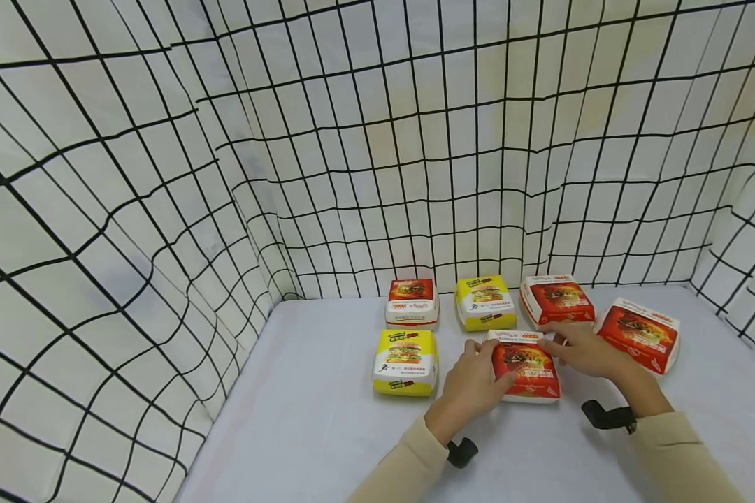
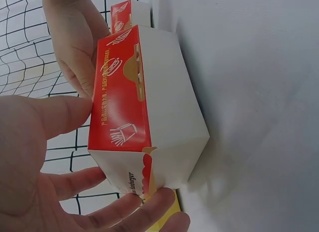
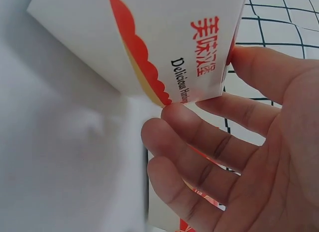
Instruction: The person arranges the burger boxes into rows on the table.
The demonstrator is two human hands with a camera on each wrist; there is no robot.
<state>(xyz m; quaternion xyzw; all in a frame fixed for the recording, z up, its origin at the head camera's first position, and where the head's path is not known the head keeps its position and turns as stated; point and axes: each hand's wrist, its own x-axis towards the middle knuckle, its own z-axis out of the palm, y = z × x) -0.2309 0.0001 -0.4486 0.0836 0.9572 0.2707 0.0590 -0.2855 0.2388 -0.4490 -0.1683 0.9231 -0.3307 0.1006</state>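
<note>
A red and white burger box (image 1: 526, 369) sits in the front row on the white table, between both hands. My left hand (image 1: 470, 381) holds its left side, the thumb on the red lid and the fingers along the side wall. In the left wrist view the box's front wall (image 2: 172, 92) faces the camera. My right hand (image 1: 584, 349) grips the far right corner of the same box, thumb at the lid's edge. Printed lettering shows on the box's side wall (image 3: 169, 47) in the right wrist view, with the fingertips at its lower corner.
A yellow and white burger box (image 1: 405, 363) stands left of the left hand. Behind are a red box (image 1: 412, 304), a yellow box (image 1: 486, 304) and another red box (image 1: 556, 302). One more red box (image 1: 638, 335) lies angled beside the right wrist. Black netting (image 1: 384, 175) surrounds the table.
</note>
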